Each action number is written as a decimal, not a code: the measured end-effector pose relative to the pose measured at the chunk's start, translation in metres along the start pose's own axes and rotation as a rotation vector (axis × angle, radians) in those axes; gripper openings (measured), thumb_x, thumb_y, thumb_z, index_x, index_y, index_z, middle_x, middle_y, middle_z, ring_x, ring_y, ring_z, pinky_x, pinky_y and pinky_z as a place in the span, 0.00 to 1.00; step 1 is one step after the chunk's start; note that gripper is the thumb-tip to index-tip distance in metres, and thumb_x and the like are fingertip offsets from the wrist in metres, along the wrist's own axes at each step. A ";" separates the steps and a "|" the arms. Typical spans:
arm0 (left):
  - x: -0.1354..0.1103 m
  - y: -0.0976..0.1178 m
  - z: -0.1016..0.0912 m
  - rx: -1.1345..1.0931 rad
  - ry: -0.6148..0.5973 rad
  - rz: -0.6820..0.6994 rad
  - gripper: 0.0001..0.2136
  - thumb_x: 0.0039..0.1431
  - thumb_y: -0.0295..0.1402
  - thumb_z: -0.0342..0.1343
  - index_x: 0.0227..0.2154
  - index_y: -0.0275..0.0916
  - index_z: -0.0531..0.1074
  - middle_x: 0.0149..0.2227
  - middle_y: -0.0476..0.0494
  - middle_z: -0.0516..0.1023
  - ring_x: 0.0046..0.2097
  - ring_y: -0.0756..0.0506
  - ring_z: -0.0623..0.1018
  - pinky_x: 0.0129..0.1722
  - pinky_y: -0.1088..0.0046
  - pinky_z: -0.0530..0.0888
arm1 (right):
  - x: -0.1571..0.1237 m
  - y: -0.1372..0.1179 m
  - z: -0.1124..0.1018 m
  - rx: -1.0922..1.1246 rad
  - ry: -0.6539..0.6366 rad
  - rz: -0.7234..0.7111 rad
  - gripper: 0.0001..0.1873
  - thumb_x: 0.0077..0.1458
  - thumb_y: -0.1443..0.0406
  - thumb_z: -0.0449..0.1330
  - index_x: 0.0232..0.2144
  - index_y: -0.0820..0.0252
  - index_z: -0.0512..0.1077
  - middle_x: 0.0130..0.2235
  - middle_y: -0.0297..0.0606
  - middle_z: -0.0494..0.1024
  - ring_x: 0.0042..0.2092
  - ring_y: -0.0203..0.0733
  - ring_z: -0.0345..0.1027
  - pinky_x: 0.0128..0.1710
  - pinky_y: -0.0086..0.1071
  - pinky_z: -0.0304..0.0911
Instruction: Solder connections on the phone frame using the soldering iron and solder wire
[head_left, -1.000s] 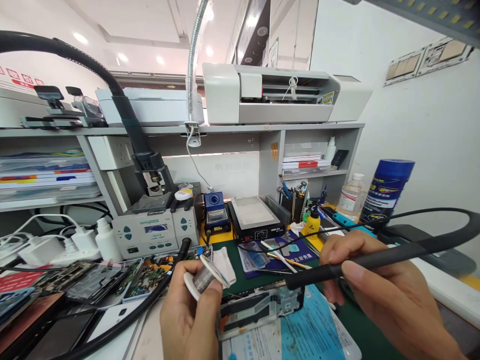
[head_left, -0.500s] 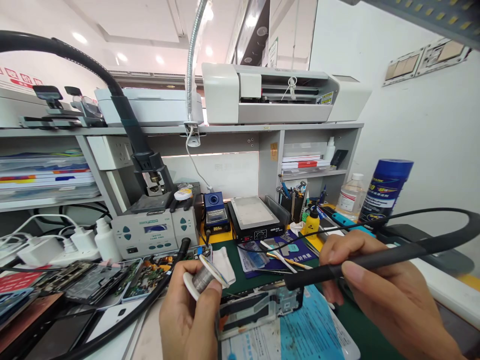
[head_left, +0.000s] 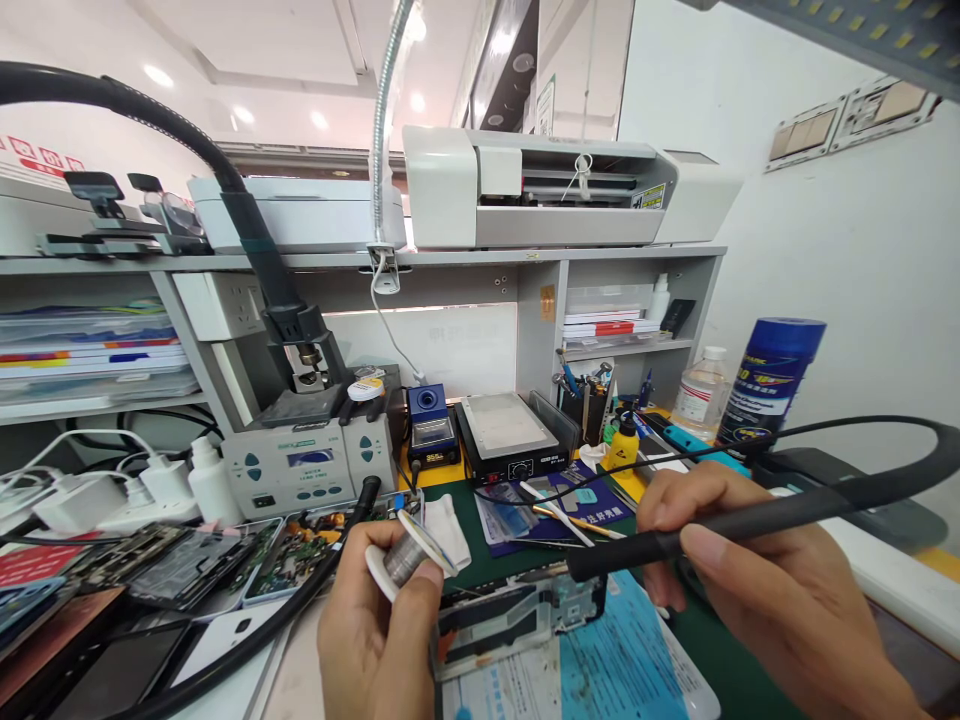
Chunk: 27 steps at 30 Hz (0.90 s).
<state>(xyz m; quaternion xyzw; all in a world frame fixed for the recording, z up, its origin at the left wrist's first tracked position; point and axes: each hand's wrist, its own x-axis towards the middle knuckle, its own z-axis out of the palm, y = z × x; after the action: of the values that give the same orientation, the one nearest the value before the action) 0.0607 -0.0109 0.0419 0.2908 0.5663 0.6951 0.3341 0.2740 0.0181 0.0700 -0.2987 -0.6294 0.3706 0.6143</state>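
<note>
My left hand [head_left: 386, 625] is closed around a spool of solder wire [head_left: 406, 556], thumb on its rim. A soldering iron [head_left: 697, 535] with a black handle and cable is gripped in my right hand [head_left: 780, 570], pointing left. Its front end is over the top edge of an opened phone [head_left: 510, 625]; I cannot tell whether the tip touches it. The phone lies tilted, its inside showing, on a blue and white printed sheet [head_left: 622, 650]. Part of the phone's left end is behind my left hand.
A hot air station [head_left: 311, 465] stands left, its black hose [head_left: 300, 590] running past my left hand. Behind are a small blue soldering station [head_left: 431, 430] and a heating plate [head_left: 510, 430]. Phone parts [head_left: 180, 560] crowd the left. A yellow bottle [head_left: 622, 445] and a blue spray can [head_left: 772, 380] stand right.
Almost nothing differs. The soldering iron has shifted very slightly to the left; the spool and the phone keep their places.
</note>
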 end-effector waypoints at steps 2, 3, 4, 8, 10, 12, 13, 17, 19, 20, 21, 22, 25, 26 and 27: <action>0.000 0.001 0.000 0.002 0.004 -0.003 0.13 0.44 0.44 0.60 0.30 0.45 0.68 0.23 0.53 0.66 0.28 0.47 0.64 0.18 0.77 0.68 | 0.000 0.000 0.001 0.000 0.003 0.001 0.08 0.56 0.56 0.67 0.29 0.52 0.79 0.27 0.36 0.75 0.20 0.40 0.70 0.18 0.29 0.65; -0.001 0.001 0.000 0.004 0.006 -0.005 0.13 0.44 0.45 0.60 0.30 0.45 0.68 0.23 0.53 0.66 0.28 0.47 0.64 0.18 0.77 0.69 | 0.000 0.000 0.001 0.001 0.001 0.000 0.08 0.56 0.56 0.67 0.29 0.52 0.79 0.27 0.36 0.75 0.20 0.40 0.70 0.18 0.29 0.65; -0.001 0.001 0.000 0.006 0.007 -0.009 0.13 0.44 0.45 0.60 0.30 0.45 0.68 0.23 0.53 0.66 0.28 0.47 0.64 0.18 0.77 0.69 | 0.001 0.000 0.001 0.002 0.000 0.001 0.08 0.56 0.56 0.67 0.29 0.52 0.79 0.27 0.36 0.75 0.21 0.40 0.70 0.18 0.29 0.65; -0.002 0.003 0.001 0.012 0.007 -0.018 0.14 0.44 0.45 0.60 0.31 0.45 0.68 0.23 0.53 0.67 0.27 0.47 0.64 0.18 0.77 0.69 | 0.001 0.001 0.001 0.007 0.005 0.003 0.08 0.57 0.56 0.67 0.30 0.51 0.79 0.27 0.36 0.75 0.20 0.39 0.69 0.18 0.29 0.65; -0.002 0.004 0.002 0.010 0.015 -0.019 0.14 0.43 0.45 0.60 0.31 0.45 0.68 0.24 0.53 0.67 0.28 0.47 0.64 0.18 0.77 0.69 | 0.001 0.002 0.000 0.016 0.007 0.008 0.08 0.57 0.56 0.67 0.30 0.51 0.79 0.27 0.36 0.75 0.21 0.39 0.69 0.18 0.29 0.65; -0.003 0.004 0.002 0.007 0.019 -0.022 0.14 0.43 0.45 0.61 0.30 0.45 0.68 0.23 0.53 0.67 0.28 0.47 0.64 0.18 0.77 0.69 | 0.000 0.002 0.000 0.015 0.002 0.009 0.07 0.57 0.56 0.67 0.30 0.51 0.79 0.27 0.36 0.75 0.21 0.39 0.69 0.18 0.29 0.65; -0.003 0.004 0.002 0.007 0.019 -0.024 0.14 0.43 0.45 0.61 0.30 0.45 0.68 0.23 0.53 0.67 0.27 0.48 0.63 0.18 0.77 0.68 | 0.000 0.002 -0.001 0.011 -0.002 0.009 0.07 0.57 0.56 0.67 0.30 0.51 0.79 0.27 0.36 0.75 0.21 0.39 0.70 0.19 0.29 0.65; -0.001 0.001 0.001 0.028 0.018 0.030 0.12 0.45 0.44 0.60 0.30 0.44 0.68 0.23 0.53 0.67 0.27 0.49 0.64 0.20 0.80 0.65 | -0.002 0.002 -0.002 0.015 -0.012 0.007 0.07 0.57 0.56 0.67 0.30 0.51 0.79 0.27 0.35 0.75 0.21 0.39 0.70 0.18 0.29 0.65; 0.001 0.000 0.000 0.046 0.019 0.068 0.12 0.46 0.43 0.60 0.30 0.44 0.68 0.23 0.53 0.68 0.28 0.50 0.64 0.22 0.82 0.63 | -0.001 0.002 -0.002 0.013 -0.012 0.012 0.07 0.57 0.56 0.67 0.30 0.51 0.79 0.27 0.35 0.75 0.21 0.40 0.70 0.19 0.29 0.66; 0.001 -0.001 -0.001 0.053 0.019 0.079 0.11 0.47 0.43 0.59 0.30 0.44 0.68 0.23 0.53 0.69 0.29 0.50 0.65 0.22 0.83 0.63 | -0.001 0.002 -0.002 0.009 -0.012 0.012 0.07 0.57 0.56 0.67 0.30 0.51 0.79 0.27 0.35 0.75 0.21 0.40 0.70 0.19 0.29 0.66; 0.001 -0.002 -0.001 0.058 0.019 0.077 0.11 0.47 0.43 0.59 0.30 0.44 0.68 0.23 0.53 0.68 0.29 0.50 0.64 0.22 0.82 0.63 | 0.000 0.002 -0.002 0.006 -0.010 0.013 0.07 0.57 0.56 0.67 0.31 0.50 0.79 0.27 0.35 0.75 0.21 0.40 0.70 0.19 0.29 0.66; 0.002 -0.002 -0.001 0.056 0.017 0.060 0.11 0.47 0.44 0.59 0.30 0.44 0.68 0.23 0.53 0.68 0.28 0.49 0.64 0.21 0.82 0.64 | 0.000 0.001 -0.001 0.007 -0.007 0.009 0.07 0.57 0.56 0.67 0.30 0.50 0.79 0.28 0.35 0.75 0.21 0.39 0.70 0.19 0.29 0.66; 0.001 -0.003 -0.001 0.025 0.002 0.011 0.12 0.47 0.44 0.60 0.31 0.45 0.68 0.24 0.53 0.67 0.28 0.48 0.63 0.19 0.79 0.66 | 0.001 0.000 0.000 0.023 0.012 -0.003 0.07 0.57 0.56 0.67 0.30 0.51 0.79 0.27 0.35 0.74 0.21 0.39 0.70 0.18 0.29 0.66; 0.001 -0.003 -0.001 0.014 -0.003 -0.002 0.12 0.46 0.44 0.60 0.32 0.45 0.68 0.24 0.53 0.67 0.27 0.48 0.63 0.19 0.78 0.67 | 0.001 0.000 0.000 0.028 0.017 -0.004 0.07 0.56 0.57 0.67 0.29 0.51 0.79 0.27 0.35 0.74 0.21 0.39 0.70 0.18 0.29 0.66; 0.001 -0.003 -0.001 0.005 -0.007 -0.008 0.13 0.46 0.44 0.60 0.32 0.45 0.68 0.24 0.53 0.67 0.27 0.48 0.63 0.19 0.77 0.67 | 0.001 -0.001 0.001 0.032 0.023 -0.006 0.07 0.56 0.57 0.67 0.29 0.51 0.79 0.27 0.35 0.74 0.20 0.39 0.70 0.18 0.29 0.66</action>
<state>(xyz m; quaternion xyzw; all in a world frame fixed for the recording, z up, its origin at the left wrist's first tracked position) 0.0602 -0.0105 0.0384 0.2917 0.5679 0.6915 0.3379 0.2732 0.0186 0.0714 -0.2914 -0.6173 0.3754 0.6270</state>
